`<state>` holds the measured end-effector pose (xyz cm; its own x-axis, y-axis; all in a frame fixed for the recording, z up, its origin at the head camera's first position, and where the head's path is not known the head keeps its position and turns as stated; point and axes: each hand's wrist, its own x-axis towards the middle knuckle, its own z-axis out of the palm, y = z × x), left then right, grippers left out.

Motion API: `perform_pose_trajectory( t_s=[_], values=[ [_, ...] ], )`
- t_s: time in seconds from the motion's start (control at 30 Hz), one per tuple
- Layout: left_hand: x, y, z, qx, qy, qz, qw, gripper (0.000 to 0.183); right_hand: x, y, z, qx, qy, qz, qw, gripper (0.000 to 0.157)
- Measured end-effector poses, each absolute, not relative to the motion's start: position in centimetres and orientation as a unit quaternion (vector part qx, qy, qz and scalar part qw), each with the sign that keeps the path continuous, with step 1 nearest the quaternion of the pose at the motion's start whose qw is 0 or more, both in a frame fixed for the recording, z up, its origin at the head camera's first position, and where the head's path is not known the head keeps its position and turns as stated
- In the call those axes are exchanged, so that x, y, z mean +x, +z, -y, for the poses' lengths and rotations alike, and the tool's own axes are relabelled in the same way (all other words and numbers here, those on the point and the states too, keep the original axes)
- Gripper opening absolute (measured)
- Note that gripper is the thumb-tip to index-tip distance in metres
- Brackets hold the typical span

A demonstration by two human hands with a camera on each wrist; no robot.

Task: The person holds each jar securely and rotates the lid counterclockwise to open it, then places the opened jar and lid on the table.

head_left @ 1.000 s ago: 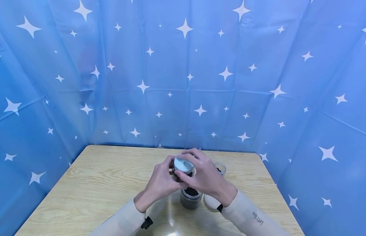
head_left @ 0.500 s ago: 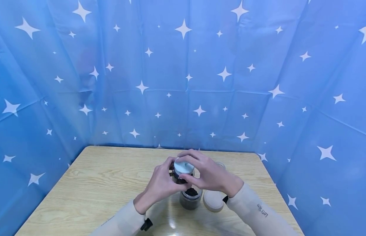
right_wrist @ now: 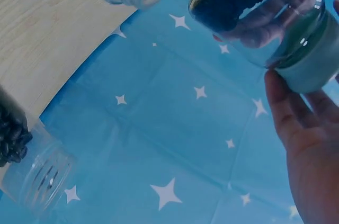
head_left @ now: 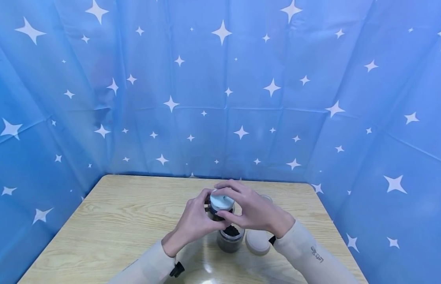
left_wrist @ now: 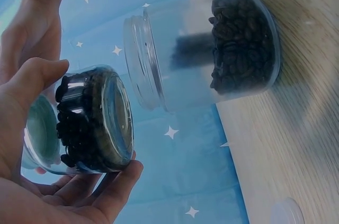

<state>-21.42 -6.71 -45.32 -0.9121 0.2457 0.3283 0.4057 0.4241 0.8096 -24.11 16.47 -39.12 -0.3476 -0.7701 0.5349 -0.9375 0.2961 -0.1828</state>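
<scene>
In the head view, my left hand (head_left: 193,221) grips a small glass jar (left_wrist: 90,123) partly filled with dark coffee beans, held up above the table. Its thumb and fingers wrap the glass in the left wrist view. My right hand (head_left: 256,207) holds the pale green lid (head_left: 221,202) at the jar's mouth, thumb on the near side and fingers over the far side. Below and nearer stands a larger clear jar (left_wrist: 180,57) with beans at its bottom and its mouth uncovered. How far the lid is seated cannot be told.
A round whitish lid (head_left: 258,242) lies on the wooden table (head_left: 135,221), right of the larger jar. Another clear jar (right_wrist: 39,168) with dark beans stands behind my right hand, mostly hidden in the head view. A blue star-patterned curtain (head_left: 220,94) hangs behind.
The green lid has come down from a tilted position to lie more level at the small jar's mouth. My right wrist has swung outward to the right. Little differs over the last half second.
</scene>
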Motion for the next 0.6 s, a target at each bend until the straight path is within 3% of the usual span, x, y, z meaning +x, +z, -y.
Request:
perform_pose_trajectory(
  t_s=[0.6],
  values=[
    [-21.7, -45.8, 6.7, -0.198, -0.491, 0.843, 0.098, 0.072, -21.5, -40.0, -13.9, 0.400, 0.235, 0.846, 0.264, 0.061]
  ],
)
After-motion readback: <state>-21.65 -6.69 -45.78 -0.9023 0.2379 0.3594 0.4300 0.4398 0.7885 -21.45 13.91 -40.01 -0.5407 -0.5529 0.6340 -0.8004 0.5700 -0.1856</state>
